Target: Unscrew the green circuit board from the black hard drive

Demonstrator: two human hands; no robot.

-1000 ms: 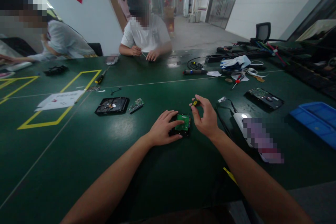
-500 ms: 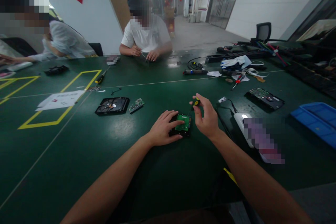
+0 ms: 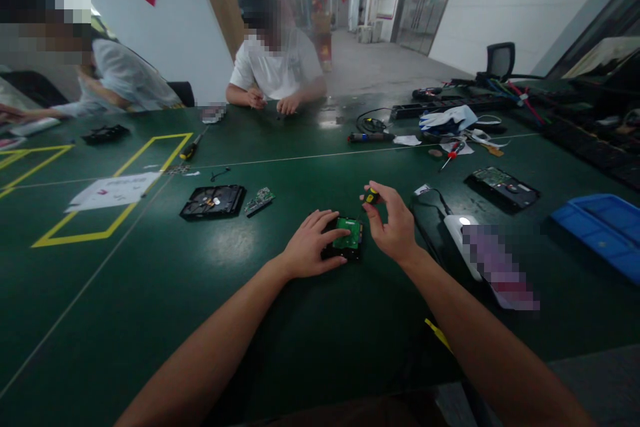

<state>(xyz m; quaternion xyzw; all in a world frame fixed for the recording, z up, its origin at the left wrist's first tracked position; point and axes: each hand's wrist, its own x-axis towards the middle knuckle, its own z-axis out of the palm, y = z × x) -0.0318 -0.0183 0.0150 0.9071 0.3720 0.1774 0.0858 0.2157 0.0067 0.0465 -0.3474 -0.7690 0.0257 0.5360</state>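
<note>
A hard drive (image 3: 353,255) with its green circuit board (image 3: 354,225) facing up lies on the table in front of me. My left hand (image 3: 314,243) lies across its left part, fingers spread, index finger on the board and thumb along the near edge, holding it. A screwdriver with a black and yellow handle (image 3: 371,196) stands nearly upright in my right hand (image 3: 391,221), its handle pinched between thumb and fingers. The thin shaft points down to the drive's far right corner; whether its tip sits in a screw is too small to tell.
On the green table, left, lie another hard drive (image 3: 213,201), a loose circuit board (image 3: 260,200) and a screwdriver (image 3: 193,145). Right are a hard drive (image 3: 503,188), a white device (image 3: 463,243) with a cable, and a blue tray (image 3: 600,230). Two people sit across and left.
My hands and the hard drive stay nearly in place. The screwdriver handle sits slightly lower and looks turned a little. The person across has shifted their hands slightly.
</note>
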